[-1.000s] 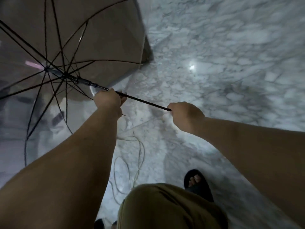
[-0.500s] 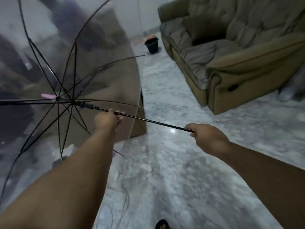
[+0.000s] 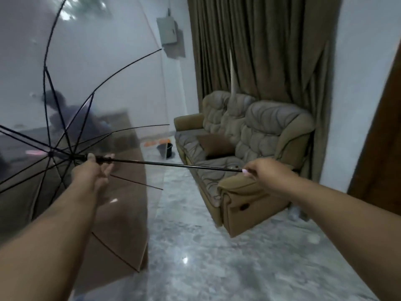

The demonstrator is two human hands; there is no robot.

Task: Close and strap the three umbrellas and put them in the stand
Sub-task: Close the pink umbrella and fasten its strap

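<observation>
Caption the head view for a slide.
Both hands hold an open clear umbrella: left hand at the runner, right hand at the handle.

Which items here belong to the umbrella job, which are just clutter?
In play:
- clear umbrella, still open
- left hand around its runner
- right hand gripping the handle end

Lying about:
- sofa
- curtain
- black bucket
- wall box

bare forearms (image 3: 325, 205), no sleeves
</observation>
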